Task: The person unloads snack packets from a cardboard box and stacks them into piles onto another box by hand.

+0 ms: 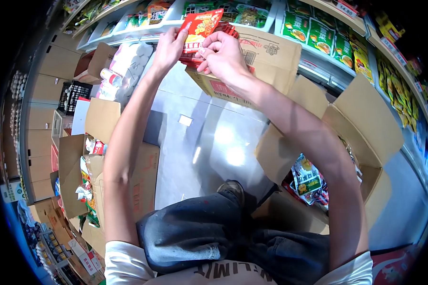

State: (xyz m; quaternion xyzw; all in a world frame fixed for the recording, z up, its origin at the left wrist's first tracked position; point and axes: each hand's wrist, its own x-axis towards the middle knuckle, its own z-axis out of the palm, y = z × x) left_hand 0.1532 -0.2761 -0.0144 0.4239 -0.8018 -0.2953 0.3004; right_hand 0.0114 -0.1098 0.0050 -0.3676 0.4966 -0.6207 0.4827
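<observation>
A red food packet (201, 29) with a yellow picture is held upright in front of the shelf. My left hand (170, 49) is closed on its left edge, thumb against the front. At the packet's lower right side, my right hand (225, 54) has its fingers curled in at the edge. More red packets (191, 59) lie below and behind, on a cardboard box (271, 59), partly covered by my hands.
Green packets (297, 28) and yellow packets (397, 92) fill the shelf trays. An open carton (366, 111) with mixed packets stands at right; another open carton (145, 178) is at left. White wrapped rolls (131, 66) stand left of the box. Grey floor (209, 137) lies between.
</observation>
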